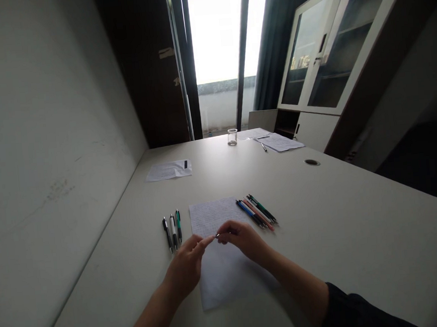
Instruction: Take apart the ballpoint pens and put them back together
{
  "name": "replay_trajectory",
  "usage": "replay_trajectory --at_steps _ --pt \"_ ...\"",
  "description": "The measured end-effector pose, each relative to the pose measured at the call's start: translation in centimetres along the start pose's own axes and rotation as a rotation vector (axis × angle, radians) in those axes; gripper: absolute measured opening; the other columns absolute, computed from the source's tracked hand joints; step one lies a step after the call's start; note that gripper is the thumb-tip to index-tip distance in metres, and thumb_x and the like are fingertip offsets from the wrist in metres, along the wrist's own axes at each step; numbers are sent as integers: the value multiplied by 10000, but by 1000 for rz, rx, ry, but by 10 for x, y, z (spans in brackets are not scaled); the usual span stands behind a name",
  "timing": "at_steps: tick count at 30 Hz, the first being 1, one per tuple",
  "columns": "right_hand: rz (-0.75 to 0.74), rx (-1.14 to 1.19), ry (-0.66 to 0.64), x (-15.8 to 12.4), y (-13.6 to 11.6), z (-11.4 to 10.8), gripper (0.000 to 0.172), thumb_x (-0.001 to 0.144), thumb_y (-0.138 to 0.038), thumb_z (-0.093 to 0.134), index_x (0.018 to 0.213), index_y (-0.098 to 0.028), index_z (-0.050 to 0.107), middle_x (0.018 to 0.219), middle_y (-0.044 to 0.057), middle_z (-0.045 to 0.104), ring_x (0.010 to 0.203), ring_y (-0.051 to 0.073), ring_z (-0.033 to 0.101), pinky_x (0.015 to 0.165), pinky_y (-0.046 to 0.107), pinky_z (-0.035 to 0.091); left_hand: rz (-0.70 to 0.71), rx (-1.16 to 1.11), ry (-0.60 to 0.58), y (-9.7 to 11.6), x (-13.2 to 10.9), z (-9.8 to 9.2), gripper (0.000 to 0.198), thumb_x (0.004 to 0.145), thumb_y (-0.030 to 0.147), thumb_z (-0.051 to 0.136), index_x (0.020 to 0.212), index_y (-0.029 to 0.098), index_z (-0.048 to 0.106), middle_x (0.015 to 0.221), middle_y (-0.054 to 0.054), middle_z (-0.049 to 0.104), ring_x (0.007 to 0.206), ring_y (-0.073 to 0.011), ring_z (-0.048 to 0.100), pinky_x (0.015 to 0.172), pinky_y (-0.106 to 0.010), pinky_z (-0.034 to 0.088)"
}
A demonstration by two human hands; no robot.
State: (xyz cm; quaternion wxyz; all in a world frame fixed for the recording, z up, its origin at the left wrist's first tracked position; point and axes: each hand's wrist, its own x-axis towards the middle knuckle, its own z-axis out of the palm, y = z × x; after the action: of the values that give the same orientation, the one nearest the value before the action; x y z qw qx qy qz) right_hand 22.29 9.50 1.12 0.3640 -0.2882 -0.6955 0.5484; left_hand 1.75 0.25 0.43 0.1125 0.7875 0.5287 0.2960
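I am looking down at a pale table point(322, 236), and both hands are meeting over a sheet of paper point(220, 279) that is lying in front of me. My left hand point(187, 266) is reaching in from the near left, with its fingers pressed together and the fingertips pinching the left end of a small, thin object point(215, 236). My right hand point(243, 239) is coming from the near right, with its fingers curled and closing on the other end of the same object. It is showing a small bright tip between the two hands, but it is too small for me to say what it is. It is hovering just above the far half of the sheet, which is carrying faint lines of writing.

Just left of the sheet, three pens point(173, 230) are lying side by side. Just right of its far corner, a bundle of coloured pens point(257, 212) is lying at an angle, close to my right hand. Far across the table, a glass point(232, 136) is standing, with more papers point(277, 141) to the right of it and another paper point(169, 170) to the left. A wall point(43, 147) is running along the left side of the table, and a cabinet point(327, 54) with glass doors is standing at the far right.
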Motion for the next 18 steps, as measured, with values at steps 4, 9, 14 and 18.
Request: replay_trajectory --at_steps 4,9,14,18 --pt "-3 0 -3 1 -1 0 115 821 -268 685 877 -168 677 745 27 703 703 159 655 685 280 523 -5 -11 4 0 0 0 593 893 0 400 1395 312 440 1090 -60 565 931 -161 572 841 -289 516" --pt "-26 -83 46 2 -1 -1 92 841 -247 654 894 -172 666 739 19 690 690 151 641 673 267 513 -45 3 50 -3 1 1 536 914 36 391 1374 303 457 1071 -58 560 900 -159 573 829 -299 521" --pt "-165 -418 23 4 1 -2 46 858 -185 645 882 -190 684 812 25 680 736 151 620 701 261 482 -100 17 116 -9 2 -6 504 920 46 370 1361 268 469 1054 -71 554 909 -173 576 845 -326 515" --pt "-306 -677 -103 3 1 4 110 929 -170 568 935 -201 674 906 40 673 828 159 611 771 269 469 -149 42 163 -13 2 -12 476 915 42 369 1319 252 506 1045 -69 563 904 -181 590 823 -333 518"
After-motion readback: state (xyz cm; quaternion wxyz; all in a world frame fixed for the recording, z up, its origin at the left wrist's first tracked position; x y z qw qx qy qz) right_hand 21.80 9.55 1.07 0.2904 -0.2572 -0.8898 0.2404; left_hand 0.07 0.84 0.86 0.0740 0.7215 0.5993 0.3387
